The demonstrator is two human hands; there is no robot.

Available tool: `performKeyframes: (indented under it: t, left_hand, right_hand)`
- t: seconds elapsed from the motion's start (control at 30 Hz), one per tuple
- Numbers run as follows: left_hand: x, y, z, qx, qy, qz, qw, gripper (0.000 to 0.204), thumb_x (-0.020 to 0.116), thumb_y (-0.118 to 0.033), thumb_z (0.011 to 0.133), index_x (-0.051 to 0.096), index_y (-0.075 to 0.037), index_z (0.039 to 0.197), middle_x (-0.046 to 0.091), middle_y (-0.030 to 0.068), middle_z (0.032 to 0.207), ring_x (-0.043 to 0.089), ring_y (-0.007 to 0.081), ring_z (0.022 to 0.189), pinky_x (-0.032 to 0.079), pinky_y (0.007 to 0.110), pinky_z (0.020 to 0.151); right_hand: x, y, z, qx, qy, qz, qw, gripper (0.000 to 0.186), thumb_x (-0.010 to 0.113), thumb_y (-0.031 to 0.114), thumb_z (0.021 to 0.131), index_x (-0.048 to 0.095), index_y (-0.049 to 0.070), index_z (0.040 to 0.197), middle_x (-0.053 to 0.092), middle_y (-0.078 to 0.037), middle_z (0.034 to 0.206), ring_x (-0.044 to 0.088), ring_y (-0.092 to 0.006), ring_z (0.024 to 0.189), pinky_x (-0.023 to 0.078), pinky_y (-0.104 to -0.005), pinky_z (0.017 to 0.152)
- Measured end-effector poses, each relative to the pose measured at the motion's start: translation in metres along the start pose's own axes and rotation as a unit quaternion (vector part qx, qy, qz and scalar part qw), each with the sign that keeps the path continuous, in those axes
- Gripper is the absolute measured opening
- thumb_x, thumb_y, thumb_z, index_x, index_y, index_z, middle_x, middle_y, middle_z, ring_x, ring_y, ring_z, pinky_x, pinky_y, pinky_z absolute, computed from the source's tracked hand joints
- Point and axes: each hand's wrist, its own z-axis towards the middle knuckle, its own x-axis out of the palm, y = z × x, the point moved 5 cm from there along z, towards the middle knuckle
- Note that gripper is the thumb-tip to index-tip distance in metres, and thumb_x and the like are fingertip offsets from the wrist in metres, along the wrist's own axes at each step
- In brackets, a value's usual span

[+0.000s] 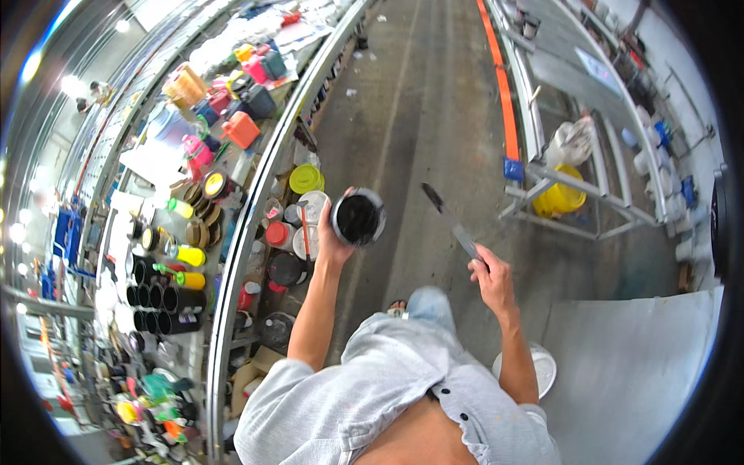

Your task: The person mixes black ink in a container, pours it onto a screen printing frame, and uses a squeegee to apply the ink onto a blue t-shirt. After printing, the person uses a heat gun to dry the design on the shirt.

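My left hand [335, 246] is wrapped round a tub [378, 208], held up over the floor with its mouth showing. Inside it is a black, thick-looking substance [357, 218]. To the right, my right hand [494, 279] grips the handle end of a long metal spatula [463, 237]. The spatula points up and left, and its far end is smeared black. A gap separates the blade from the tub, so the two do not touch.
A long metal-edged bench [262, 180] on the left carries jugs, bottles and black cups. Lidded buckets, including a yellow-green lid [307, 179], stand beside it. On the right are a metal rack [612, 194], a yellow bucket [559, 197] and a grey panel [632, 372].
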Motion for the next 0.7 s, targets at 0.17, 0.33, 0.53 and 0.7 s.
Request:
performKeyframes:
  t: [0.17,0.33,0.53,0.7]
  left_hand:
    - [0.051,0.005,0.196,-0.049,0.047,0.068,0.995,0.057,0.042,-0.050,0.099,0.050,-0.008,0.137,0.060,0.0131,0.131,0.057,0.0300,0.123,0.043,0.048,0.107]
    - [0.083,-0.007,0.372,-0.037,0.043,0.101,0.993,0.054,0.044,-0.046,0.098,0.050,-0.007,0.136,0.062,0.0148,0.128,0.060,0.0303,0.119,0.046,0.047,0.105]
    - [0.128,-0.071,0.542,0.023,0.002,0.119,0.993,0.057,0.047,-0.047,0.097,0.048,-0.005,0.137,0.064,0.0146,0.125,0.062,0.0285,0.115,0.046,0.043,0.103]
    - [0.137,-0.118,0.719,0.052,0.003,0.143,0.988,0.056,0.048,-0.044,0.097,0.050,-0.002,0.134,0.063,0.0167,0.125,0.062,0.0280,0.115,0.047,0.042,0.102]
  right_hand:
    - [-0.002,-0.008,0.163,-0.030,0.037,-0.093,0.994,0.036,0.067,0.008,0.085,0.069,0.015,0.120,0.063,-0.009,0.083,0.064,-0.0264,0.075,0.051,-0.0380,0.068]
    - [-0.007,-0.049,0.374,-0.024,0.053,-0.202,0.978,0.039,0.065,0.011,0.086,0.066,0.020,0.124,0.059,-0.013,0.085,0.062,-0.0313,0.080,0.051,-0.0425,0.074]
    - [-0.012,-0.023,0.590,-0.171,0.154,-0.341,0.912,0.039,0.059,0.006,0.085,0.068,0.023,0.119,0.051,-0.007,0.087,0.057,-0.0224,0.086,0.049,-0.0361,0.071]
    - [-0.010,-0.059,0.787,-0.216,0.095,-0.384,0.893,0.034,0.062,0.009,0.083,0.065,0.015,0.116,0.056,-0.008,0.086,0.060,-0.0240,0.080,0.049,-0.0365,0.066]
